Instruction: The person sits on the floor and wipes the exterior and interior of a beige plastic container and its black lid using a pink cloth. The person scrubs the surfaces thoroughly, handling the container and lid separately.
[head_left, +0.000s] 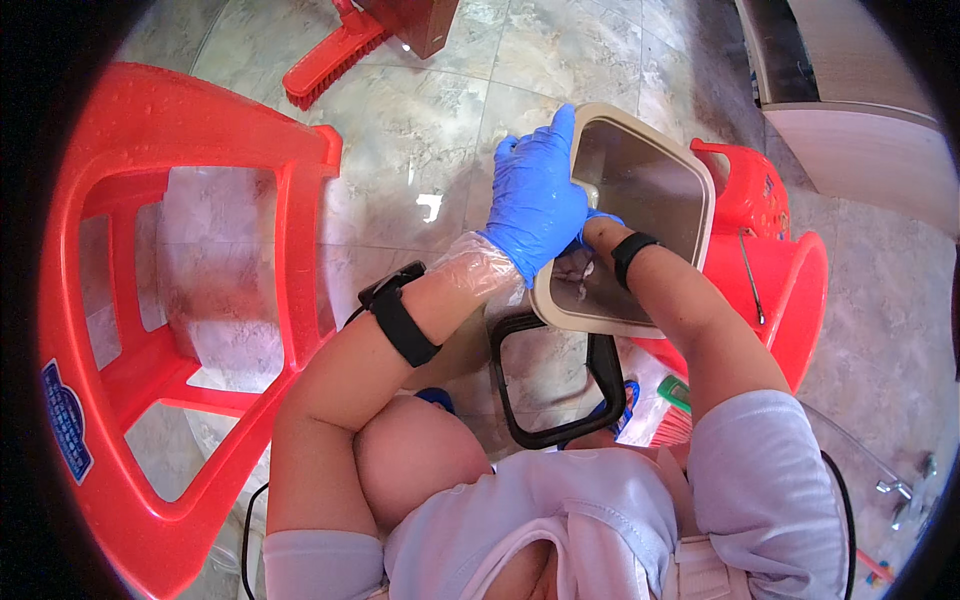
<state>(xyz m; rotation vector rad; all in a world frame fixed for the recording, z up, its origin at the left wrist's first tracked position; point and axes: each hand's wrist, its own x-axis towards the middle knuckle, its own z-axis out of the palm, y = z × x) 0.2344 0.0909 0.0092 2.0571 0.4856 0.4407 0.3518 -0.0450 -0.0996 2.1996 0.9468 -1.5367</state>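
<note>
A beige-rimmed, rounded-square plastic bin (709, 214) is tilted so that its open mouth faces me. My left hand (536, 196), in a blue glove, grips its left rim, the thumb towards the inside. Inside the bin is my right hand (602, 217). Only a strip of its blue glove shows near the wrist; the fingers are hidden behind my left hand and forearm. A small pinkish-grey patch (574, 271), perhaps cloth or wet residue, shows within the bin. Below the bin is a black rounded-square plastic frame (610, 375).
A red plastic chair (283, 247) stands at left. At the top is a red broom head (337, 56). To the right are a red bucket (814, 300) and a red sticker-covered plastic piece (754, 195). A green-and-red brush (673, 391) lies by my foot. The tiled floor (420, 172) looks wet.
</note>
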